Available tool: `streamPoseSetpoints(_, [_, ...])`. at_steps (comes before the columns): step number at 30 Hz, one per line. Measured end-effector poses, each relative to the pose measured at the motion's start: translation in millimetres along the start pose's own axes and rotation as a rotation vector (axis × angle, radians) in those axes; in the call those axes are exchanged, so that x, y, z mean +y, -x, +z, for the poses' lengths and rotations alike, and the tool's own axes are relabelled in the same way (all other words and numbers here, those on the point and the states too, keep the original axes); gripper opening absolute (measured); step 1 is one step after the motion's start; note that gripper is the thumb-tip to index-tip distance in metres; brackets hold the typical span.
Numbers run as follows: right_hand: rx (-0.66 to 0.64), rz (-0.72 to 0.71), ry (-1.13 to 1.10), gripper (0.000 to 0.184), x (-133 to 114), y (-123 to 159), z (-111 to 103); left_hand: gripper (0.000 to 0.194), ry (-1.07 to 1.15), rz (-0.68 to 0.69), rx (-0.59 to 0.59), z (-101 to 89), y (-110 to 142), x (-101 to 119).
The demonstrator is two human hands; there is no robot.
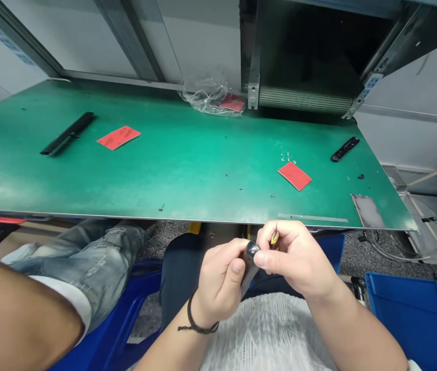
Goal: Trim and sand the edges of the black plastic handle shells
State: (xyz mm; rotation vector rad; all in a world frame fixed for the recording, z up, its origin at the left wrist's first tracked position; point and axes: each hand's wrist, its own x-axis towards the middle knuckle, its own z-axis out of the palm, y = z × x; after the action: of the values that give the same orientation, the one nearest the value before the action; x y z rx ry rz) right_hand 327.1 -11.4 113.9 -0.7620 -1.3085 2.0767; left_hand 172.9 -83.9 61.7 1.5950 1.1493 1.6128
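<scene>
My left hand (220, 281) is closed around a dark, elongated part with a shiny black rounded end (252, 250), held in front of my lap below the table edge. Thumb and fingers of my right hand (295, 257) pinch at that rounded end. A small yellow-and-black tool (275, 239) pokes out between the curled fingers of the right hand; its kind is hidden by the grip. Most of the dark part's body is covered by my left hand.
On the green table (187, 165) lie red sheets (295, 175), a long black strip (69, 134), a short black part (345, 149) and a clear plastic bag (208, 93). A grey plate (367, 211) sits at the right edge. Another person's arm (21, 304) is close on the left.
</scene>
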Motion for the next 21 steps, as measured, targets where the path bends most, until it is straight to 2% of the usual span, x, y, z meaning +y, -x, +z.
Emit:
streamPoseSetpoints(3, [-0.089, 0.168, -0.135, 0.043, 2.8, -7.0, -1.2, 0.044, -0.008, 0.116, -0.090, -3.3, -2.3, 1.9])
streamPoseSetpoints(5, [-0.044, 0.197, -0.152, 0.045, 5.0, -10.9, -0.1, 0.044, 0.019, 0.179, -0.172, -3.9, -3.9, 4.1])
streamPoseSetpoints(7, [0.028, 0.151, -0.150, 0.043, 6.9, -11.6, 0.9, 0.044, 0.018, 0.188, -0.210, -4.1, -3.6, 4.4])
streamPoseSetpoints(9, [0.044, 0.094, -0.169, 0.039, 7.8, -8.6, 0.8, 0.044, 0.007, 0.156, -0.192, -4.7, -1.1, 2.0])
streamPoseSetpoints(13, [-0.060, 0.018, -0.151, 0.027, 5.0, 1.1, -1.2, 0.046, 0.027, 0.100, -0.147, -7.2, 4.1, -5.4])
streamPoseSetpoints(17, [-0.119, -0.004, -0.066, 0.034, 0.6, 4.0, 0.6, 0.046, 0.085, 0.099, -0.146, -6.4, 3.5, -6.0])
streamPoseSetpoints(19, [-0.070, -0.021, 0.012, 0.034, -0.8, 4.8, 2.4, 0.046, 0.108, 0.083, -0.138, -5.1, 3.1, -4.9])
streamPoseSetpoints(21, [0.008, -0.090, 0.190, 0.028, -2.4, 7.9, 3.4, 0.049, 0.111, 0.061, -0.123, -4.6, 4.0, -4.7])
